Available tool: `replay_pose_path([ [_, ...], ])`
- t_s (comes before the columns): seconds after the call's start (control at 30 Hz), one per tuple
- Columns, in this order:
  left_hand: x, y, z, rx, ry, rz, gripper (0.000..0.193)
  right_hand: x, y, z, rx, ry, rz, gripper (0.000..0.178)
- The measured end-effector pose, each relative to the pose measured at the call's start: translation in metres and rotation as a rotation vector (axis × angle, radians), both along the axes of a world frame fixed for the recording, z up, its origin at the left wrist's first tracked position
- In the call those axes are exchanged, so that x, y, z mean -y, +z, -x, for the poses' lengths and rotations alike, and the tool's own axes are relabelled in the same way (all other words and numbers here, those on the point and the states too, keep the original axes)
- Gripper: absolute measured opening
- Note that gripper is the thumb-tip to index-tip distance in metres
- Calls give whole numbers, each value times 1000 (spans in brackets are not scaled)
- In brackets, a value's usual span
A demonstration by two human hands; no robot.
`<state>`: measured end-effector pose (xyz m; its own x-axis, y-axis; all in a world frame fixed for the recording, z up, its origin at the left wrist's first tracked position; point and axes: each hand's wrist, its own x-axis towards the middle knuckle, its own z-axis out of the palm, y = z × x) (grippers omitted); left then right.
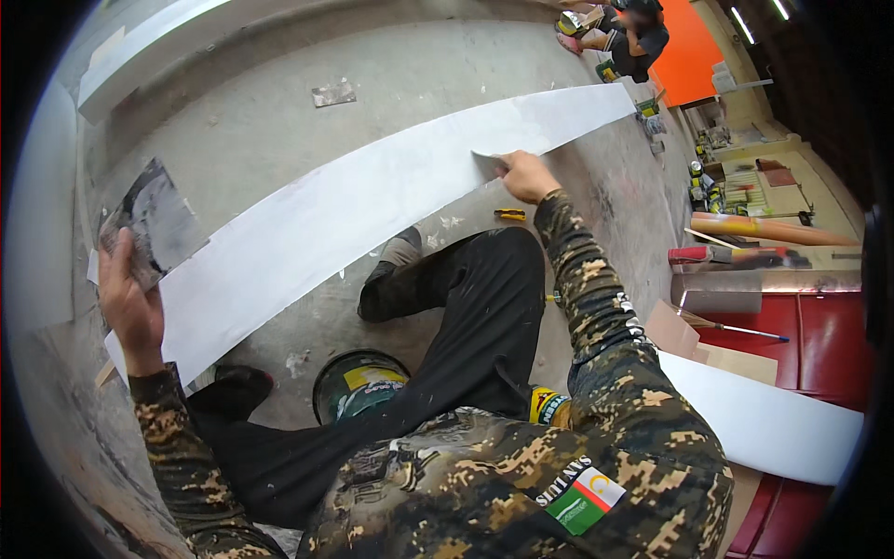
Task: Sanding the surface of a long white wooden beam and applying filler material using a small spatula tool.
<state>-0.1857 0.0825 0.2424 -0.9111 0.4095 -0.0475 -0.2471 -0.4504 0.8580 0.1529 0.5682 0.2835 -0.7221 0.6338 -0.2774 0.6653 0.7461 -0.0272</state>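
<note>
A long white board (372, 200) stretches in front of me from near left to far right, its surface smooth and pale. My right hand (529, 179) grips a putty knife (486, 166), whose blade is at the board's surface toward the far end; its handle is mostly hidden in the fingers. Out to the left, my left hand (130, 303) holds up a flat grey plate (160, 219) smeared with dark and pale patches. The fingers and thumb clasp its lower left part, and the plate overlaps the board's near end from my viewpoint.
A yellow utility knife (510, 214) lies on the floor near my knee. A dark green bucket (349, 387) stands between my legs. Another grey plate (333, 94) lies beyond the board. Someone sits at far right (643, 47). A second white board (764, 419) is to my right.
</note>
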Motion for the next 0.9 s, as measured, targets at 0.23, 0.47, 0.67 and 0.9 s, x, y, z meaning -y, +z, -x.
replay_pose_path([
  [0.23, -39, -24, -43, 128, -206, -60, 28, 115, -7, 9, -289, 230, 698, 33],
  [0.47, -52, 12, -140, 603, -492, -23, 33, 277, 18, 45, -1061, 587, 291, 56],
  [0.67, -37, 7, -156, 597, -526, -233, 24, 319, 8, 48, -976, 781, 263, 56],
  [0.9, -20, 15, -157, 468, -400, -210, 22, 326, -3, 46, -916, 790, 226, 55],
])
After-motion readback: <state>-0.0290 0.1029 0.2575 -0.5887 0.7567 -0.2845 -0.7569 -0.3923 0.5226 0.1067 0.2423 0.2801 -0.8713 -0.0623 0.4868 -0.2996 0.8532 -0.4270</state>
